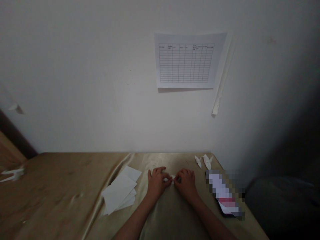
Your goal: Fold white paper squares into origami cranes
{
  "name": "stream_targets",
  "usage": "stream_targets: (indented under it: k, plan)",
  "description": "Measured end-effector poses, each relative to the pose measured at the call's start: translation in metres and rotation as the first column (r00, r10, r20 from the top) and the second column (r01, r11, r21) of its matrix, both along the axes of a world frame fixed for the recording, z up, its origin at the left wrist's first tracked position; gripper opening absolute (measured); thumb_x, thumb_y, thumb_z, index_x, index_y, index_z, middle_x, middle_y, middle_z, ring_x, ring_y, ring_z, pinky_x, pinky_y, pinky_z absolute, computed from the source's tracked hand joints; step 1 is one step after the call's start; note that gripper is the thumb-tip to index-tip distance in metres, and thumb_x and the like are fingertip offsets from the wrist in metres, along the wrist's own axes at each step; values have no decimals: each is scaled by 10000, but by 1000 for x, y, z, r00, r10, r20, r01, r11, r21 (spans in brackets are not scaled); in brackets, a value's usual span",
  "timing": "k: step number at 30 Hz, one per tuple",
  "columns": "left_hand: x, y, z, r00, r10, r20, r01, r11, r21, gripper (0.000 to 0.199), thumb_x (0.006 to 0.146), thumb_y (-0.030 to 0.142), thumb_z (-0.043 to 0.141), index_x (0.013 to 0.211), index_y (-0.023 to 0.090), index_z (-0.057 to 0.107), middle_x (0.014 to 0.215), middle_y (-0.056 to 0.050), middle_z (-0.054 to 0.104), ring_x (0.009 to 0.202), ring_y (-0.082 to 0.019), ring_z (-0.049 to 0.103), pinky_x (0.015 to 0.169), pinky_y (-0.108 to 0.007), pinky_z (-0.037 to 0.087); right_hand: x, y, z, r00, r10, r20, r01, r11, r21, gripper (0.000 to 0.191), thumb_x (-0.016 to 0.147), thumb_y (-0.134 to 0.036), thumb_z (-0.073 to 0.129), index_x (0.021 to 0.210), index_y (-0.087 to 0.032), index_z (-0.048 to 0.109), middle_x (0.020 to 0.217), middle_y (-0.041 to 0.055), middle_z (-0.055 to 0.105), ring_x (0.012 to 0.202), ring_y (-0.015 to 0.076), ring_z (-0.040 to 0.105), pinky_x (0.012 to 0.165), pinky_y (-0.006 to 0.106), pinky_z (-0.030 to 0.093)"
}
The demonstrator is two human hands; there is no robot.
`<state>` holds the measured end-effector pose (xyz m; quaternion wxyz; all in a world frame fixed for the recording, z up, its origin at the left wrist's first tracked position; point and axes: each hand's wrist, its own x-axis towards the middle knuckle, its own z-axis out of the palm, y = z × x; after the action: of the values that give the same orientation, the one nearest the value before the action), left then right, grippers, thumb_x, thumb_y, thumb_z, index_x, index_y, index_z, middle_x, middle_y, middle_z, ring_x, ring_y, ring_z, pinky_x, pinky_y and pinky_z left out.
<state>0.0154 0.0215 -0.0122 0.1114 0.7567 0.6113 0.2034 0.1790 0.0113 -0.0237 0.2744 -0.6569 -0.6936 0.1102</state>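
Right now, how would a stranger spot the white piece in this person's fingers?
Start at the gold-brown table; between the fanned white sheets on the left and the phone on the right, the left hand and right hand nearly meet. Pinched there is the small white piece. Unlike the sheets and the two folded pieces, it's in hand, mostly hidden.

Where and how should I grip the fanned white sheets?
Probably by a jutting right-hand corner of the white sheets, pinched from the right with the left hand: they lie fanned, corners spread apart on the side facing that hand.
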Motion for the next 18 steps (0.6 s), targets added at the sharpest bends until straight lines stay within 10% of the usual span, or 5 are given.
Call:
stream_targets:
  k: [18]
  plan:
    - [0, -1, -8, 1000, -2, 6, 2, 1000, 31, 137, 788, 414, 747, 920, 384, 760, 1404, 25, 587, 1325, -292, 449, 1160, -674, 109, 3, -1, -6, 999, 40, 19, -40, 999, -6, 125, 858, -312, 636, 945, -293, 723, 1102, 46, 647, 1149, 253, 509, 1129, 477, 164]
